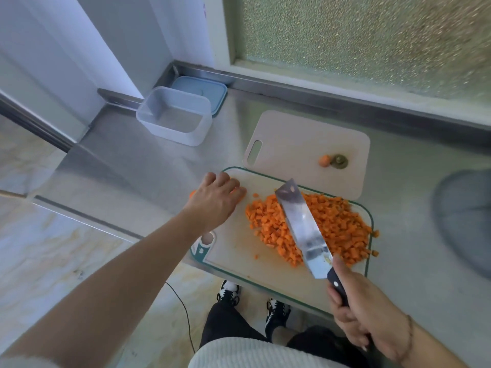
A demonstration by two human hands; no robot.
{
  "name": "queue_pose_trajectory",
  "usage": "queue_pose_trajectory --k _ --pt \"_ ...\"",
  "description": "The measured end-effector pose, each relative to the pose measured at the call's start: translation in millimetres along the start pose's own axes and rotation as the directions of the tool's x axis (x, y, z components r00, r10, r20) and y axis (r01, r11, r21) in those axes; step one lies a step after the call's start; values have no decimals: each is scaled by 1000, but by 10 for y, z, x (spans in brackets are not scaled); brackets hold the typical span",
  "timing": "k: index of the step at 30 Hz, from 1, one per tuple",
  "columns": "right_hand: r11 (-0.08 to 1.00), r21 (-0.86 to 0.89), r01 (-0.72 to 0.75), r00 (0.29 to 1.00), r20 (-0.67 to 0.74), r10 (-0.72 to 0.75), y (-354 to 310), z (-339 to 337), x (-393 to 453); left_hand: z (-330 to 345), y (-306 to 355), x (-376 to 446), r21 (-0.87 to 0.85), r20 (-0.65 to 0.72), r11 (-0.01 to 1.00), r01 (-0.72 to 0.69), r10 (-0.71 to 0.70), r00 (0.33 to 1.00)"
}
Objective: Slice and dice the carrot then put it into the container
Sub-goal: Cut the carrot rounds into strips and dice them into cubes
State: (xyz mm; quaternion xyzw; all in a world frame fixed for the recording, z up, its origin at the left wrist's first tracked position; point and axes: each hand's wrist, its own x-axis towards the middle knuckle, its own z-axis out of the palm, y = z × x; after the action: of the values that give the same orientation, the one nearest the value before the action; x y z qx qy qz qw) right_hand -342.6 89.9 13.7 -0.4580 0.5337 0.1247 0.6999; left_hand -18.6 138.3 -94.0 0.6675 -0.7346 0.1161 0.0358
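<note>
The right hand (369,317) has its fingers wrapped tight around the black handle of a big shiny steel chopping knife (305,229). The wide blade lies tilted over a big pile of small orange carrot cubes (332,229), and the pile shows on both sides of the blade. The cubes sit on a pale plastic cutting board with a green rim (239,251). A few cubes have slid to the board's right edge. The left hand (215,200) reaches to the far left corner of that board with its fingers bent over some orange carrot bits; it hides them, so I cannot tell if it is holding them. Behind this board lies a second plain white cutting board with a handle hole (292,139), with an orange carrot end (324,160) and a brownish carrot top (339,162) on it. Far off to the left on the steel counter (164,166) stands a clear plastic box (174,115) with nothing in it, its pale blue lid (207,87) lying behind it.
</note>
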Motion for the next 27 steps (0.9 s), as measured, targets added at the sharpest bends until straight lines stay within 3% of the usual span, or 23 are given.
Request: queue_pose_trajectory --k 3,7,10,12,14,17,20,22,27 --pt "997 78 -21 1000 6 21 25 -22 -21 -1 -43 11 -72 -48 997 -7 4 999" --pt "995 90 -30 1000 -5 31 27 -38 -13 -89 168 -158 -370 -131 896 244 -310 942" --pt "997 -56 53 996 -75 -57 46 -29 31 -74 497 -394 -483 -76 844 234 -306 949" --pt "929 -324 178 961 -147 -235 78 -34 54 -18 605 -496 -460 -76 854 241 -309 948" --pt "804 -543 243 903 -177 -392 87 -49 55 -17 663 -493 -471 -131 825 311 -414 901" --pt "775 -585 238 874 -218 -434 120 -52 76 -175 923 -282 -621 -150 684 382 -583 799" --pt "823 -500 271 884 -210 -418 136 6 78 -387 1306 32 -716 105 543 438 -537 837" --pt "889 -379 256 914 -206 -351 112 51 44 -412 1506 163 -694 215 555 458 -448 868" --pt "989 -47 140 987 -68 -143 44 90 -80 -262 1728 216 -578 276 648 497 -417 866"
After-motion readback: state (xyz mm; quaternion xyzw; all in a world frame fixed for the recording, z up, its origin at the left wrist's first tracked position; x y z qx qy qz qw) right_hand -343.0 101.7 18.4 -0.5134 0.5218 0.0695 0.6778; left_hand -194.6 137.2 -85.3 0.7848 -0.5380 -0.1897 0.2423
